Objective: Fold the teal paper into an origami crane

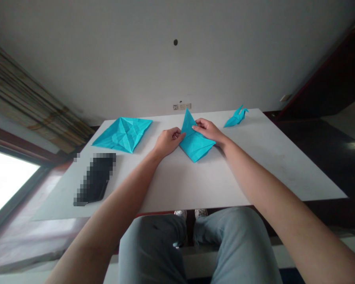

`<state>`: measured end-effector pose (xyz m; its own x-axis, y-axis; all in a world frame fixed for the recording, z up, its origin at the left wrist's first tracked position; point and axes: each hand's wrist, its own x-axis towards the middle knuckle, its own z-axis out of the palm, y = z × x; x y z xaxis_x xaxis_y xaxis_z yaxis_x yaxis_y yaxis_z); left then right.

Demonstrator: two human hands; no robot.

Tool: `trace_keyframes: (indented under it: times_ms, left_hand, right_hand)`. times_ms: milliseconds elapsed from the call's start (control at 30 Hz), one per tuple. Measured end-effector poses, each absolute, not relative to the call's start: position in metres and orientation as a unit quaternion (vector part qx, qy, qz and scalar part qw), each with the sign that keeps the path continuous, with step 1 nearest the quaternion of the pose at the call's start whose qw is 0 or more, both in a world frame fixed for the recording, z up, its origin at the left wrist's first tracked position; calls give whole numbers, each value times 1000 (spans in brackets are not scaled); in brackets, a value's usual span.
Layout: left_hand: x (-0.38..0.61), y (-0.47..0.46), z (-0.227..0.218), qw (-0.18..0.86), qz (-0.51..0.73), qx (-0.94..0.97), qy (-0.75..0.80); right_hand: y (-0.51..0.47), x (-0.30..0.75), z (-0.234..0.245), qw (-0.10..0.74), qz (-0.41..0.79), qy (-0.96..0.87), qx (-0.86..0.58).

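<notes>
Between my two hands is a partly folded sheet of blue origami paper (pixel 194 142), its narrow point directed away from me and its wide end toward me. My left hand (pixel 169 141) pinches the left edge, thumb on top and fingers curled. On the other side, my right hand (pixel 207 129) grips the right edge near the upper point, with the thumb lying over the paper and the fingers partly hidden behind it. Loose flaps show at the lower right of the paper.
A creased, unfolded blue sheet (pixel 122 135) lies at the table's far left. Nearer me is a dark, pixelated flat object (pixel 99 179). A folded blue paper crane (pixel 237 117) stands at the far right of the white table (pixel 272 169). Behind rises a wall with sockets (pixel 182 106).
</notes>
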<state>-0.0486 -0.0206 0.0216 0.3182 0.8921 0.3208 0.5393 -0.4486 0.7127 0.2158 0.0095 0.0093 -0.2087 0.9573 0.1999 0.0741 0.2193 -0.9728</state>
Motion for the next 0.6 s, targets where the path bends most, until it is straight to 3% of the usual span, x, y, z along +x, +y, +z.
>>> trace_keyframes:
  times_ms: [600]
  left_hand:
    - [-47, -22, 23, 237, 351, 774, 470]
  right_hand:
    - [4, 214, 16, 459, 472, -627, -415]
